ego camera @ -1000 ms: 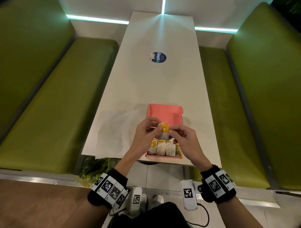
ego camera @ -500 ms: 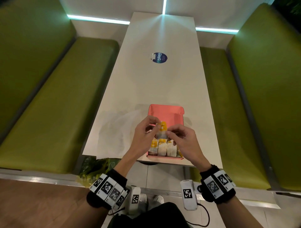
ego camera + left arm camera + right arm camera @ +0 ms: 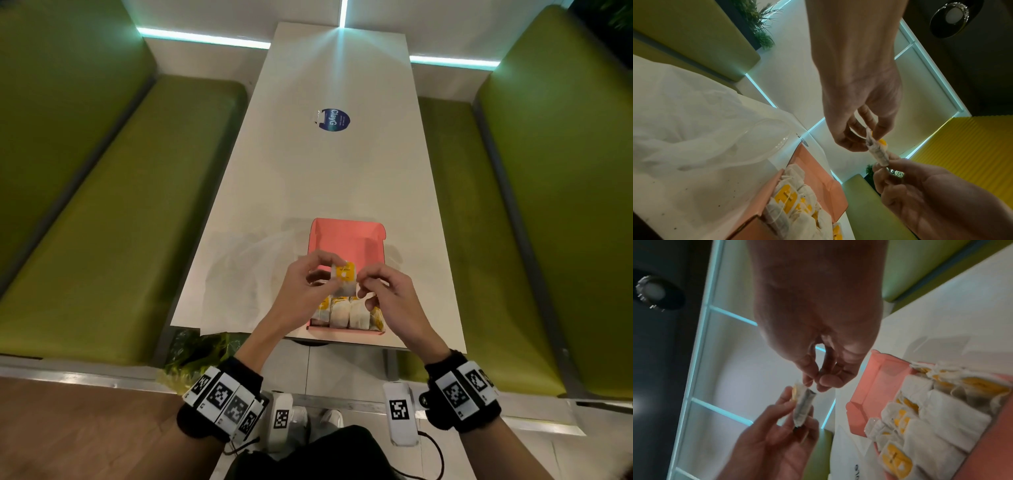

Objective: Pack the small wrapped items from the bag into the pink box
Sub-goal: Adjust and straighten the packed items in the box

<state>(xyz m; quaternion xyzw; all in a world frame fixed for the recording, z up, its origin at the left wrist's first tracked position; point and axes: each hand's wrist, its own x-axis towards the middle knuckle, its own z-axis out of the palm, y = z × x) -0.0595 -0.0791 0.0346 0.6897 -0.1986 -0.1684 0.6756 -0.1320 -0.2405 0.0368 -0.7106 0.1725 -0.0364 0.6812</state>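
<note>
An open pink box (image 3: 346, 240) sits at the near edge of the white table, its near half filled with several white wrapped items with yellow tags (image 3: 344, 313). Above the box both hands hold one more wrapped item (image 3: 345, 279). My left hand (image 3: 308, 284) pinches its left side between thumb and fingers. My right hand (image 3: 387, 294) pinches the other end with its fingertips. The left wrist view shows the item (image 3: 877, 151) held edge-on between both hands, over the box (image 3: 813, 165). In the right wrist view the item (image 3: 803, 407) lies in the left fingers, with the packed items (image 3: 937, 418) alongside.
A crumpled clear plastic bag (image 3: 246, 270) lies flat on the table (image 3: 325, 178) just left of the box. A round blue sticker (image 3: 334, 120) is farther up the table. Green benches (image 3: 113, 212) flank both sides; the table's near edge is close under the box.
Both hands stay above the box with the same item. The right fingertips have slipped a little lower along its side; the item has barely shifted.
</note>
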